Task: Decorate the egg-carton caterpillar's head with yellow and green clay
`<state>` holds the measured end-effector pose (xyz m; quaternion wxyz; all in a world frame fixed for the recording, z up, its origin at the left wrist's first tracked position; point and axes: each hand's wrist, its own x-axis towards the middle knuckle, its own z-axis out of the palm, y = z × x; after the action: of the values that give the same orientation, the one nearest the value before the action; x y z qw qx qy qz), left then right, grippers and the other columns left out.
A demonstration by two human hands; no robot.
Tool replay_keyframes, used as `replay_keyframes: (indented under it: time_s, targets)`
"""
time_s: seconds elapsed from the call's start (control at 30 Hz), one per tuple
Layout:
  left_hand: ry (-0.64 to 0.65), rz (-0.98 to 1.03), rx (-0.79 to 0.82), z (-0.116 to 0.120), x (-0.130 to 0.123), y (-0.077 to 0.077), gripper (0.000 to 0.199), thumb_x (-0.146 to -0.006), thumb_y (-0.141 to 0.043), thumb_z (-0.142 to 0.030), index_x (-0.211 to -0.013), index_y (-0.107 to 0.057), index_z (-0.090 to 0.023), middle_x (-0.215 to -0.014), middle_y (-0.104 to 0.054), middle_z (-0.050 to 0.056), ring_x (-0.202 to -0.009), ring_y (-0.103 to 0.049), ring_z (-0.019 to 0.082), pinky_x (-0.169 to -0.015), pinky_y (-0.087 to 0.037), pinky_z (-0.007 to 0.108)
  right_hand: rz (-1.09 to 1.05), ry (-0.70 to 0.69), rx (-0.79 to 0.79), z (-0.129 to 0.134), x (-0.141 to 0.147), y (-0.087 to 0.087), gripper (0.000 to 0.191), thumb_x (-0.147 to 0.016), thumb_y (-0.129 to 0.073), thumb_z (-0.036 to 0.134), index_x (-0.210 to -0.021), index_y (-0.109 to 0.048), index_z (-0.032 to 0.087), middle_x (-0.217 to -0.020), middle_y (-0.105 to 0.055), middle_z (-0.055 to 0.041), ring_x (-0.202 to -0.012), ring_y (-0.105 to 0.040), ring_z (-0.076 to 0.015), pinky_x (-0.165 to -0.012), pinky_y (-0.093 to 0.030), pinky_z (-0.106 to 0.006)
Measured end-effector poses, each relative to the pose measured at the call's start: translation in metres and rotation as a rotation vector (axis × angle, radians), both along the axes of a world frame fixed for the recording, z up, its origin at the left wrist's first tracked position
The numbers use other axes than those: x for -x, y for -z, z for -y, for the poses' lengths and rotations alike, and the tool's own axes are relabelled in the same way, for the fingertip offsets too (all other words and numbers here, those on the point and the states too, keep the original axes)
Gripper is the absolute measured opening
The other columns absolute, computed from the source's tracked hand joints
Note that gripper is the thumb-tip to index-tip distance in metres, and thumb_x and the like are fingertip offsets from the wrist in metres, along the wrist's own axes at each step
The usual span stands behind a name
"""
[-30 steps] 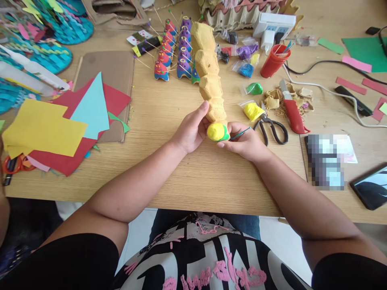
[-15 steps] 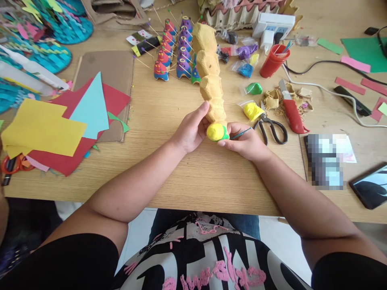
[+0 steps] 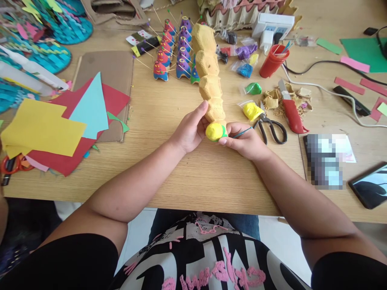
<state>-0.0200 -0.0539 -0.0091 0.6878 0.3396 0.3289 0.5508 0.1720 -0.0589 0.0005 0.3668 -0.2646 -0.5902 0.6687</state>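
A long yellow-tan strip of egg-carton cups (image 3: 210, 76) points away from me, its near end between my hands. My left hand (image 3: 193, 127) grips that end from the left, thumb lying on top. Bright yellow clay (image 3: 214, 131) covers the nearest cup, with a band of green clay (image 3: 224, 132) along its right side. My right hand (image 3: 244, 140) is closed at this green band, fingers pressed against it. A thin blue stick (image 3: 242, 132) pokes out to the right from between the right fingers; its other end is hidden.
Black-handled scissors (image 3: 273, 128), a red-handled knife (image 3: 292, 108) and bagged clay (image 3: 252, 110) lie to the right. Behind them stands a red cup (image 3: 274, 61). Painted carton caterpillars (image 3: 183, 50) sit at the back. Coloured paper (image 3: 45, 125) and cardboard (image 3: 104, 80) are on the left.
Almost nothing differs. The carton strip's near end and both hands have shifted very slightly; the grips stay the same.
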Motion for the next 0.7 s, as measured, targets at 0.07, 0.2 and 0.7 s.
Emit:
replay_keyframes:
  time_s: [0.07,0.2,0.7]
  targets:
    - [0.005,0.003,0.009,0.0006,0.0003,-0.0012,0.053,-0.105,-0.060,-0.071,-0.108,-0.075,-0.020,-0.103,-0.077,0.005,-0.117,-0.079,0.025,-0.080,-0.062,0.029,0.009,-0.025,0.024,-0.0013,-0.0020,0.0005,0.048,-0.075,-0.102,0.051,-0.076,-0.065,0.020,-0.070,-0.061,0.0046,-0.066,-0.049,-0.0094,-0.064,-0.043,-0.025]
    - [0.013,0.014,0.010,0.0000,0.0012,-0.0029,0.053,-0.104,-0.060,-0.071,-0.105,-0.075,-0.020,-0.102,-0.077,0.006,-0.113,-0.079,0.025,-0.079,-0.062,0.029,0.014,-0.071,0.073,-0.0045,-0.0075,0.0022,0.043,-0.073,-0.103,0.049,-0.086,-0.074,0.020,-0.083,-0.071,0.0012,-0.078,-0.062,-0.0123,-0.073,-0.051,-0.027]
    - [0.032,0.035,0.050,0.0013,0.0021,-0.0064,0.048,-0.106,-0.059,-0.066,-0.111,-0.074,-0.020,-0.099,-0.080,0.004,-0.120,-0.079,0.023,-0.096,-0.063,0.032,0.002,-0.029,0.052,-0.0020,-0.0068,-0.0012,0.042,-0.073,-0.104,0.043,-0.082,-0.071,0.019,-0.081,-0.071,0.0021,-0.075,-0.062,-0.0112,-0.077,-0.053,-0.027]
